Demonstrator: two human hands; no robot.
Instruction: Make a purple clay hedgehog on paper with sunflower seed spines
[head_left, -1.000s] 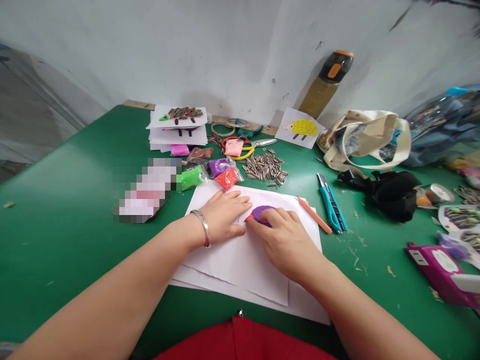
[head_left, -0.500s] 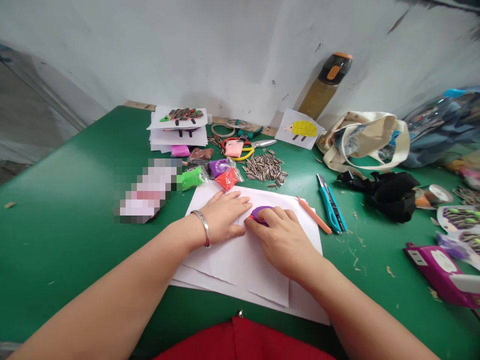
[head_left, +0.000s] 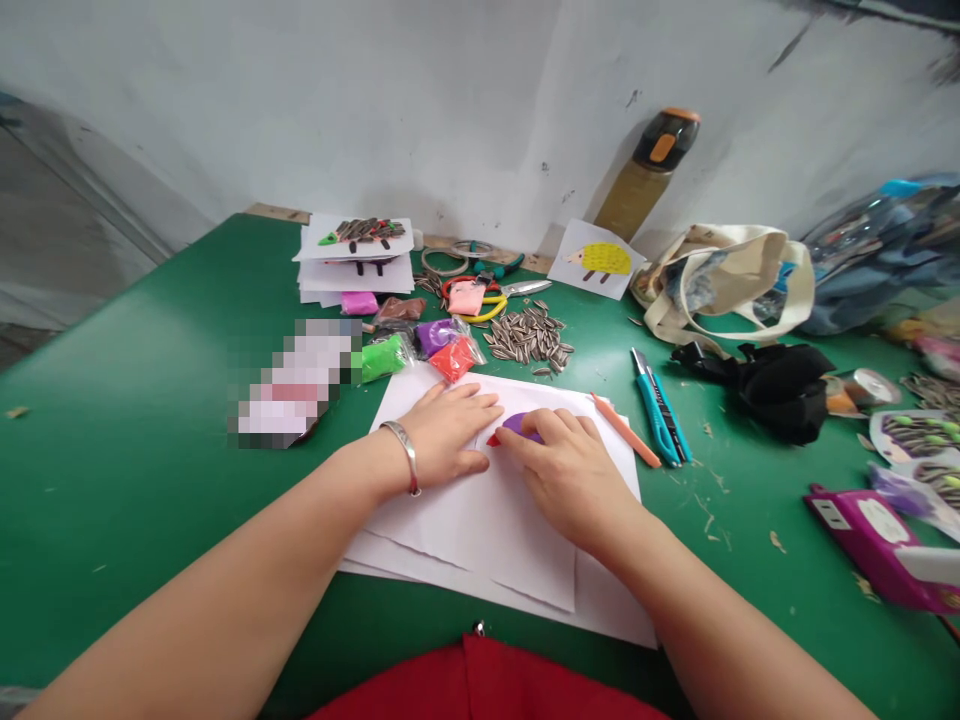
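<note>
My left hand (head_left: 448,436) lies flat on the white paper (head_left: 480,540) with its fingers spread, holding the sheet down. Curled over a flat purple piece of modelling clay (head_left: 517,425) on the same sheet is my right hand (head_left: 564,465), its fingertips pressed on the clay. A small red bit of clay (head_left: 493,440) shows at the purple piece's left end, beside the right index finger. Part of the purple clay is hidden under the fingers. An orange craft knife (head_left: 626,430) rests at the paper's right edge.
Bagged clay in red (head_left: 454,358), green (head_left: 382,358) and purple lies beyond the paper, by a pile of sunflower seeds (head_left: 529,338) and scissors (head_left: 525,288). A teal utility knife (head_left: 661,410) lies right. Hedgehog pictures (head_left: 598,260), a bottle (head_left: 645,170) and a cloth bag (head_left: 750,285) stand behind.
My right fingers have shifted slightly on the clay, and more of the red bit shows. The left hand stays in place on the paper.
</note>
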